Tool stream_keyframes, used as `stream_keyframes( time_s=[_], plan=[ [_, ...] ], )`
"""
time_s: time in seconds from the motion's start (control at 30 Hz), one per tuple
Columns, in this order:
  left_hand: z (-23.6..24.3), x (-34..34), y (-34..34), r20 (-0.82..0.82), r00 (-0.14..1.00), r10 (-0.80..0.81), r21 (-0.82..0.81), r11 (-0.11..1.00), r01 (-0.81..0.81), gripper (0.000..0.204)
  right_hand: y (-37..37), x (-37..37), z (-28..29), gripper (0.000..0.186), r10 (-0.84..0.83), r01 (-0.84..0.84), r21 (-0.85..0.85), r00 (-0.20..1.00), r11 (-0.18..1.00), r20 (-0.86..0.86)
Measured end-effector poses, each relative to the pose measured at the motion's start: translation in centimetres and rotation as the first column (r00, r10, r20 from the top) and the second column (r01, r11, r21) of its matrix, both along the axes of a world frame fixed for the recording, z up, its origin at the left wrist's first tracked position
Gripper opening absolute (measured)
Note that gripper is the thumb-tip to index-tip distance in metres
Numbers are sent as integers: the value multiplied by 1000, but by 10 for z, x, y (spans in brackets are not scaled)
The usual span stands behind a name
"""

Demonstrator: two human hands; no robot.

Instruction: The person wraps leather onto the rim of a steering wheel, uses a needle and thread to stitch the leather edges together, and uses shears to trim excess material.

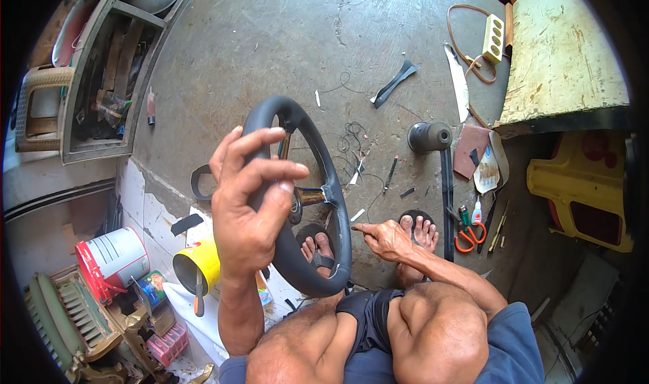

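Small upholstery workshop: bare concrete floor (284,39) littered with leather offcuts (394,82), thread, scissors (469,236), glue tin (197,265), paint can (113,259), power strip (493,38).
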State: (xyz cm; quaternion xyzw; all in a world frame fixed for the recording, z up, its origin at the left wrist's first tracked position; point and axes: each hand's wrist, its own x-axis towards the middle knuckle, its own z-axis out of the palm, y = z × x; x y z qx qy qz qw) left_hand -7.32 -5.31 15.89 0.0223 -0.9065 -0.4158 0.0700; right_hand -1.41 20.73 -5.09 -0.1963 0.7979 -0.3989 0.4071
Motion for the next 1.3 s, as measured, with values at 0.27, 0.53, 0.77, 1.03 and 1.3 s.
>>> stream_keyframes(
  time_s=[0.27, 0.53, 0.77, 1.03, 1.3],
  plan=[
    [-4, -32, -8, 61, 997, 56, 116, 991, -63, 19, -1, -2, 8, 40, -25, 24, -29, 999, 999, -31],
    [-6, -40, -19, 89, 994, 68, 195, 977, -85, 19, -1, -2, 6, 39, -35, 34, -51, 999, 998, -16],
    [-5, -39, -19, 93, 994, 66, 185, 979, -82, 19, -3, -5, 12, 39, -20, 20, -5, 1000, 1000, 6],
    [-10, -20, -49, 149, 978, 146, 399, 896, -195, 21, 1, -4, 4, 39, -78, 78, -58, 997, 995, 9],
    [-52, 63, -122, 191, 917, 350, 579, 714, -394, 19, -2, -2, -1, 42, -67, 67, -80, 998, 995, 2]
  ],
)
